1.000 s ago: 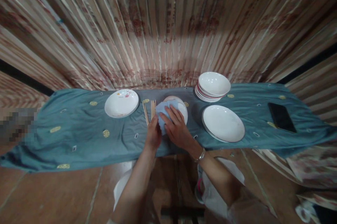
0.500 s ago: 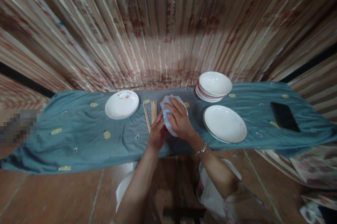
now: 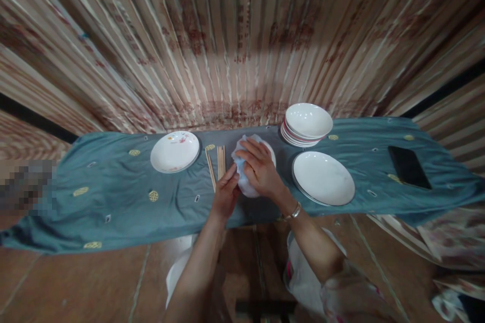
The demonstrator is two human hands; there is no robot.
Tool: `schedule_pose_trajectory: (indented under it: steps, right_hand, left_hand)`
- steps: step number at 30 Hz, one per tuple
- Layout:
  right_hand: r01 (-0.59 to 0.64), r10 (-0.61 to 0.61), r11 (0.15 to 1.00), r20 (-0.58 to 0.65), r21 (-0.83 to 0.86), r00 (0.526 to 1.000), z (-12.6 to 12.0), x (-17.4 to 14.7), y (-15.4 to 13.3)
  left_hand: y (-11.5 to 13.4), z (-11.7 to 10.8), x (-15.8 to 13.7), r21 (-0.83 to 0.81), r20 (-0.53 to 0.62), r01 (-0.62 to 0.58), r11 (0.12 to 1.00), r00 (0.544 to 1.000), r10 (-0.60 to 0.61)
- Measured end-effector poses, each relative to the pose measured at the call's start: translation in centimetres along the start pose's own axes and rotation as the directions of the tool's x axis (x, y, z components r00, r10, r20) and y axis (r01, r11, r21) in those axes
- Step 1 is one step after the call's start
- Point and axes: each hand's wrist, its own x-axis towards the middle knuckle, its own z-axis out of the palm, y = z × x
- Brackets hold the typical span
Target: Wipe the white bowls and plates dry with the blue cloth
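My left hand (image 3: 226, 194) grips the lower left edge of a white dish (image 3: 249, 191) over the middle of the table; whether it is a plate or a bowl I cannot tell. A pale bluish-white cloth (image 3: 237, 161) lies bunched against the dish's inner face. Pressing on that cloth is my right hand (image 3: 261, 169), its fingers bent over it and a bracelet at the wrist. Just left of the dish, several wooden chopsticks (image 3: 221, 161) lie on the tablecloth, partly behind my left hand.
White plates (image 3: 324, 179) and a stack of bowls (image 3: 308, 121) stand to the right. A flower-patterned plate (image 3: 174, 153) sits at left, and a dark phone (image 3: 409, 166) lies at far right. A teal tablecloth (image 3: 125, 191) covers the table; a curtain (image 3: 242, 60) hangs behind.
My right hand has shifted slightly right with the cloth, which is now more crumpled. More of the dish's right rim shows. My left hand keeps its grip.
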Motion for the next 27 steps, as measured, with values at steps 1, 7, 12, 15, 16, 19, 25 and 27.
schedule_pose_trajectory:
  steps: [1, 7, 12, 15, 16, 19, 25, 27]
  right_hand:
    - [-0.015, 0.015, 1.0, -0.012, 0.007, 1.0, -0.1, 0.2, 0.3]
    - [-0.123, 0.139, 0.981, -0.097, 0.152, 0.986, -0.4, 0.6, 2.9]
    - [-0.279, 0.325, 0.907, -0.105, 0.315, 0.94, 0.0, 0.3, 5.1]
    - [-0.346, 0.409, 0.871, -0.127, 0.349, 0.904, 0.4, -0.2, 5.9]
    - [-0.361, 0.427, 0.865, -0.131, 0.349, 0.895, 0.6, -0.5, 6.1]
    - [-0.41, 0.475, 0.848, -0.137, 0.335, 0.869, 1.4, -1.3, 6.8]
    - [-0.492, 0.568, 0.794, -0.149, 0.358, 0.809, 2.6, -3.2, 8.5]
    - [-0.529, 0.609, 0.759, -0.131, 0.379, 0.782, 2.7, -3.6, 8.8]
  left_hand:
    - [-0.1, -0.1, 0.1, -0.004, 0.0, 0.002, 1.0, 1.0, -0.002]
    - [0.3, 0.0, -0.1, -0.006, 0.032, 0.038, 0.999, 0.999, -0.038]
    - [0.4, -0.1, -0.1, -0.03, -0.031, 0.042, 0.999, 0.999, -0.043]
    - [0.4, -0.2, 0.0, -0.046, -0.048, 0.046, 0.998, 0.998, -0.048]
    - [0.4, -0.2, 0.0, -0.051, -0.05, 0.046, 0.998, 0.998, -0.049]
    - [0.6, -0.2, 0.0, -0.056, -0.043, 0.06, 0.997, 0.997, -0.062]
    - [1.0, -0.2, 0.1, -0.088, -0.061, 0.08, 0.993, 0.994, -0.086]
    - [1.2, -0.1, 0.1, -0.107, -0.057, 0.083, 0.991, 0.994, -0.089]
